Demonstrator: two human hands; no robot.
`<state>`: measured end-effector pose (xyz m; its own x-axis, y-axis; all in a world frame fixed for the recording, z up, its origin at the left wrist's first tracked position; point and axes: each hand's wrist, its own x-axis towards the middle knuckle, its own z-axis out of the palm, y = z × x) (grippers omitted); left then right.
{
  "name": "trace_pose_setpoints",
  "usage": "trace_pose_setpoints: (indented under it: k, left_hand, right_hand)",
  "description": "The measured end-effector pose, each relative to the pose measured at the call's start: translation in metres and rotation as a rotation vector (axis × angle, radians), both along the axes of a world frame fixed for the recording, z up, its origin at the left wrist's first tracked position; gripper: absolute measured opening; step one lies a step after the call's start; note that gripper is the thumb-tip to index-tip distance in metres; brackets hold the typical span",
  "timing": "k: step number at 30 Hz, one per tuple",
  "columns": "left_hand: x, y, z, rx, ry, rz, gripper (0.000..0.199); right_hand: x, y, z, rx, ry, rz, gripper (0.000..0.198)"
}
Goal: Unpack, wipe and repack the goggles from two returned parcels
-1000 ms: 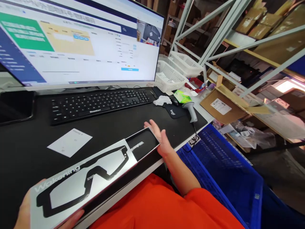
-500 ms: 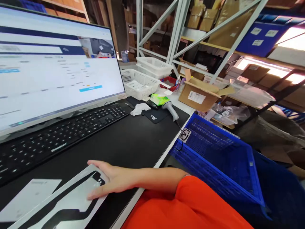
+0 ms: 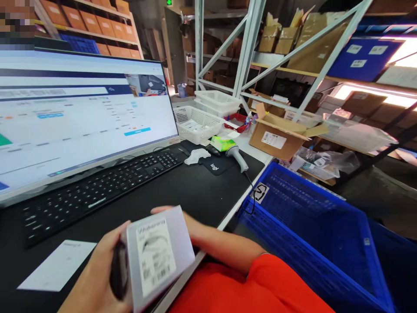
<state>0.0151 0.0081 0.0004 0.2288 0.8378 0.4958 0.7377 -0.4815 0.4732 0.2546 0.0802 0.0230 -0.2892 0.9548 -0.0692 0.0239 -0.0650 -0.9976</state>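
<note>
The person is holding a long grey cardboard box end-on above the black tabletop, its barcoded end label facing the camera. The left hand is gripping its near side, and the right hand is clasping its far side. This looks like a label check; scanning would call for freeing one hand to reach the grey barcode scanner, which is lying well apart.

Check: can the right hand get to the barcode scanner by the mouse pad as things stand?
Probably not without letting go first. The right hand is behind the grey box, which the left hand also holds. The path over the black desk mat to the barcode scanner looks free of obstacles.
</note>
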Motion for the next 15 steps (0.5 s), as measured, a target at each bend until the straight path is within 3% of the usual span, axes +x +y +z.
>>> trace_pose_setpoints:
  k: [2,4,5,7,8,10,15]
  left_hand:
    - [-0.008,0.011,0.014,0.057,0.022,0.014,0.114]
    - [-0.022,0.021,0.023,0.212,0.054,0.054,0.101]
    - [-0.029,0.026,0.026,0.309,0.074,0.074,0.094]
    - [-0.042,0.033,0.029,0.463,0.119,0.126,0.082]
    - [-0.047,0.036,0.028,0.491,0.138,0.165,0.078]
    - [-0.053,0.04,0.025,0.478,0.159,0.263,0.079]
    - [-0.056,0.041,0.015,0.427,0.182,0.42,0.089]
  right_hand:
    - [0.048,0.017,0.016,0.119,-0.053,-0.097,0.059]
    - [0.109,0.038,0.03,0.356,-0.357,-0.486,0.063]
    - [0.141,0.051,0.037,0.385,-0.524,-0.647,0.065]
    - [0.199,0.077,0.048,0.219,-0.825,-0.816,0.07]
    - [0.221,0.089,0.052,0.074,-0.926,-0.798,0.068]
    - [0.251,0.112,0.058,-0.042,-0.939,-0.71,0.052]
    - [0.257,0.15,0.061,-0.236,-0.849,-0.539,0.025]
